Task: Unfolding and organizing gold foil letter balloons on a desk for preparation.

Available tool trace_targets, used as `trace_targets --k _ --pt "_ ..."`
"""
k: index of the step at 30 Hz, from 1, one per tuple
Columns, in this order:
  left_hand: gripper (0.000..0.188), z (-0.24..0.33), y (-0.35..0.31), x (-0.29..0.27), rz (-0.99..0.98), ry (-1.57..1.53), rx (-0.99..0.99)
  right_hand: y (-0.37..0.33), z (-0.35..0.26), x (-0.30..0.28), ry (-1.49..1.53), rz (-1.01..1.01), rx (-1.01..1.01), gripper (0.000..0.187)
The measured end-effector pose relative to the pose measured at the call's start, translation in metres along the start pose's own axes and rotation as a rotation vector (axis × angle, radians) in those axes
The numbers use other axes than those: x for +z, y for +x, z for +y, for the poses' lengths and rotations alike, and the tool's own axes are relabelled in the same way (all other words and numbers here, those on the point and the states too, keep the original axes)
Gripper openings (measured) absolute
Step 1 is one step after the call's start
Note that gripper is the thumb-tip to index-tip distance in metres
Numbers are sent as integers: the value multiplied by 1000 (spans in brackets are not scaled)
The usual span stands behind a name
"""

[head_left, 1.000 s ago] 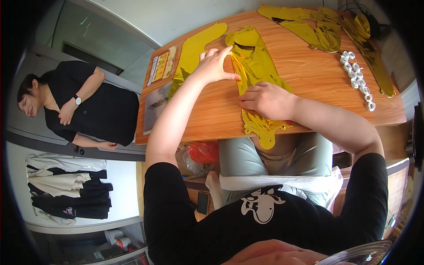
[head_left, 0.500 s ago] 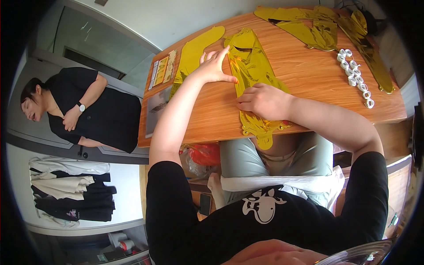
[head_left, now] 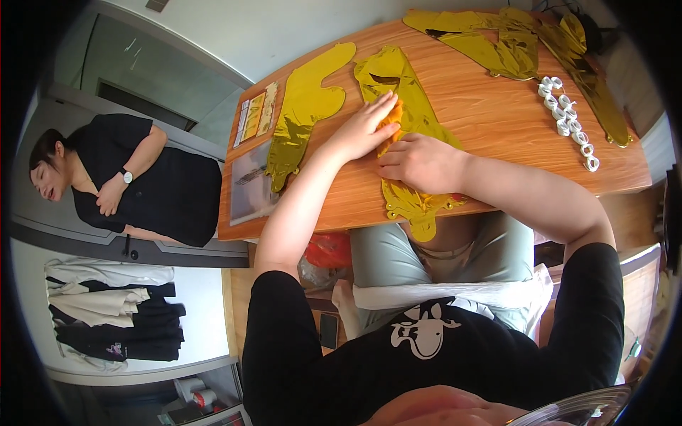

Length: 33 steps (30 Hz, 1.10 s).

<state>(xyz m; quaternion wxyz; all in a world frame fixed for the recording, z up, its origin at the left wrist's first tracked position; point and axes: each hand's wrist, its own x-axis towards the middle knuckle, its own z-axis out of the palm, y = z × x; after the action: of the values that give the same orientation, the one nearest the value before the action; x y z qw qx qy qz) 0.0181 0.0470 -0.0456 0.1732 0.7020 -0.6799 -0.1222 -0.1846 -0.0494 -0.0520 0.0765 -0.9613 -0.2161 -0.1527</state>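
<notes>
A flat, uninflated gold foil balloon (head_left: 423, 110) lies in front of me, its narrow tabbed end hanging over the near table edge. Upon its left side rests my left hand (head_left: 366, 129), fingers stretched out and thumb apart, with foil glowing orange beside them. My right hand (head_left: 425, 165) is closed on the foil just nearer to me, knuckles up; its fingertips are partly hidden. The two hands almost touch. To the left lies another flat gold foil balloon (head_left: 312, 92), curved in outline.
More gold foil balloons (head_left: 515, 46) lie at the far right, near a chain of small white rolls (head_left: 565, 117). Printed cards (head_left: 256, 117) and a clear plastic sheet (head_left: 249, 188) lie at the table's left. A person in black (head_left: 156, 177) stands beyond that edge.
My left hand has moved right and slightly nearer, from the foil's edge onto it, its spread fingers coming closer together. The right hand stays in about the same place.
</notes>
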Motion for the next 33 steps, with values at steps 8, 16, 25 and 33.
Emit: trace_targets --k 8,16,25,33 --pt "83 -3 -3 11 -17 350 58 2 -1 -4 166 195 -103 33" --pt "103 -8 2 18 7 317 24 -2 24 -27 241 224 448 27" --pt "92 1 -4 14 49 305 -33 -8 45 -11 -186 196 742 31" --pt "91 3 -1 16 73 329 -8 -10 46 -12 -148 166 730 34"
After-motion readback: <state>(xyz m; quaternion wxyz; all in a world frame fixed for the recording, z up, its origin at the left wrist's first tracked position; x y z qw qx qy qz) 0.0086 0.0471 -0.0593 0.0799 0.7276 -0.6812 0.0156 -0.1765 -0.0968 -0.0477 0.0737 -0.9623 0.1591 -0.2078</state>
